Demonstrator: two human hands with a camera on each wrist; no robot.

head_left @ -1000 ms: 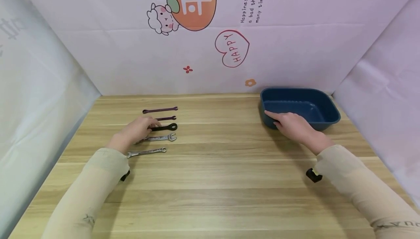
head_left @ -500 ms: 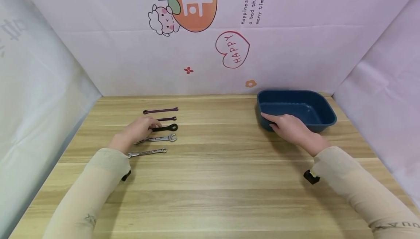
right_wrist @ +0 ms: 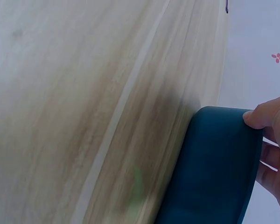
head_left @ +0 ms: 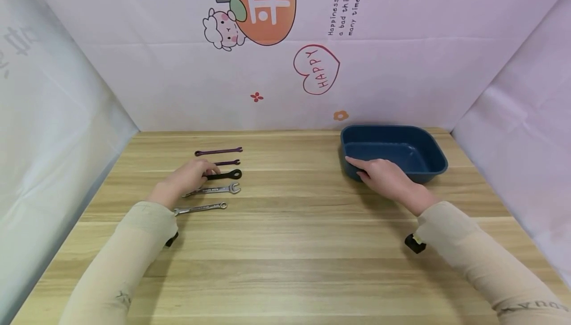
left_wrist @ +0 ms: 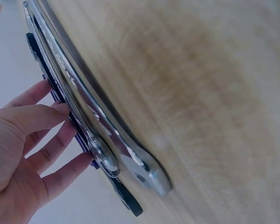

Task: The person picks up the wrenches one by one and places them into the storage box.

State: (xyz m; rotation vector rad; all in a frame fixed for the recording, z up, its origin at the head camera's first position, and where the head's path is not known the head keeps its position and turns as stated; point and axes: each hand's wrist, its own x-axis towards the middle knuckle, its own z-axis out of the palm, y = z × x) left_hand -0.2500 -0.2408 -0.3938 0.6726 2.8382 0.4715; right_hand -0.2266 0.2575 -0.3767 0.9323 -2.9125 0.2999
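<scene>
My left hand (head_left: 189, 174) is at a black ratchet wrench (head_left: 229, 174), pinching its near part between thumb and fingertips. The left wrist view shows this hand (left_wrist: 30, 144) from below, thumb bent toward the fingers, with silver wrenches in front partly hiding the grip. Behind lie two purple wrenches (head_left: 218, 151), one partly covered by the hand. Two silver combination wrenches (head_left: 216, 189) lie in front. My right hand (head_left: 385, 176) grips the near left rim of a dark blue plastic basin (head_left: 385, 131); in the right wrist view its thumb presses the basin's outer wall (right_wrist: 214, 158).
The wooden tabletop (head_left: 285, 245) meets a white printed cloth backdrop (head_left: 178, 82) at the rear. White cloth also hangs along the left side (head_left: 58, 117) and right side (head_left: 526, 117). The basin stands at the back right.
The right hand has shifted the basin left and slightly nearer across the table. The left hand has stayed at the black wrench.
</scene>
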